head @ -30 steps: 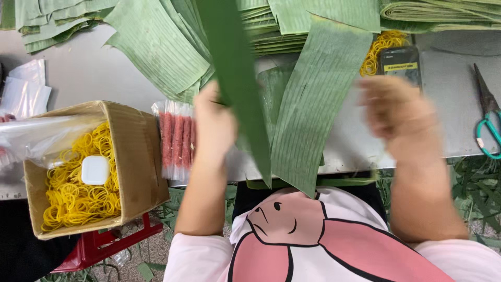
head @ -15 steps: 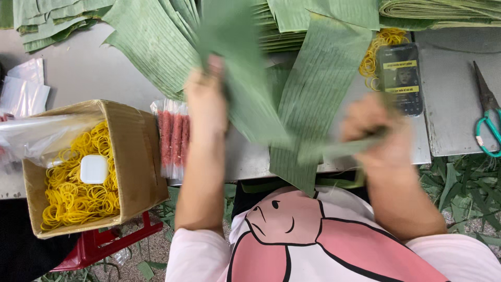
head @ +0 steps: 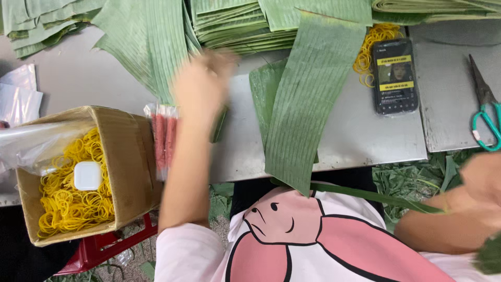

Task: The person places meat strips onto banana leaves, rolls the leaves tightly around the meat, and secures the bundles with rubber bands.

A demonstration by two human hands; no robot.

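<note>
My left hand (head: 202, 83) is blurred over the grey table (head: 365, 141), at the near edge of the stacked banana leaves (head: 235, 26). A dark green leaf piece (head: 219, 124) shows just under its fingers; whether the hand grips it is unclear. My right hand (head: 482, 180) is low at the right edge, off the table. A thin green leaf strip (head: 376, 196) runs from my chest to it. A long cut leaf (head: 308, 104) lies on the table between my hands and hangs over the near edge.
An open cardboard box (head: 130, 156) of yellow rubber bands stands at the left, with a packet of red sticks (head: 164, 138) beside it. A phone (head: 395, 75) and more rubber bands (head: 368, 49) lie right of centre, and green-handled scissors (head: 485, 112) at the far right. Leaf scraps litter the floor.
The leaf held up between both hands is no longer raised. My left hand moved forward to the leaf stacks. My right hand swung right and down past the table edge with a thin strip.
</note>
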